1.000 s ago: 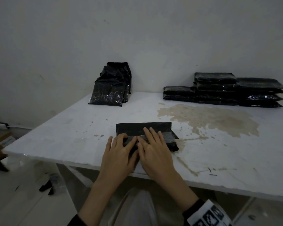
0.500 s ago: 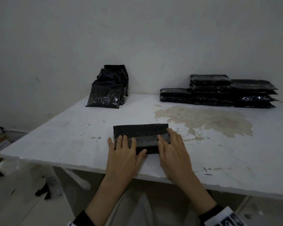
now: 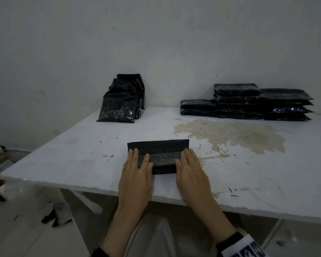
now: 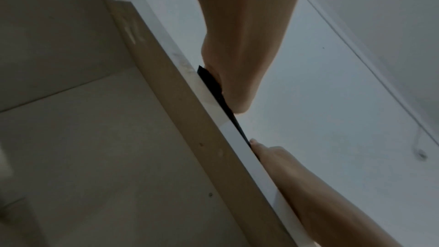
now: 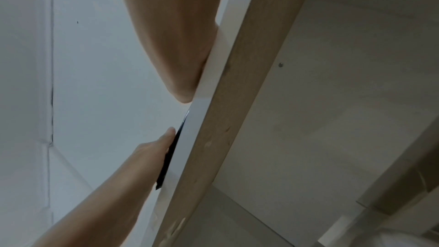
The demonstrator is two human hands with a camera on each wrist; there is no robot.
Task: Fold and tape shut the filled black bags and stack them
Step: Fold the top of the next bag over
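Both my hands, left [image 3: 135, 175] and right [image 3: 191, 171], have slid apart to the bag [image 3: 158, 148] ends near the counter [image 3: 82, 145] edge, fingers flat pressing tape [image 3: 163, 157]; sealed, stacking next

We see glossy black plastic bags [image 3: 245, 102], a matt dusty folded bag [image 3: 158, 148], a stained smooth white tabletop [image 3: 230, 164], and raw wood underframe [image 4: 180, 119].

Bag [image 3: 158, 151] ends hidden under hands [image 3: 135, 169].
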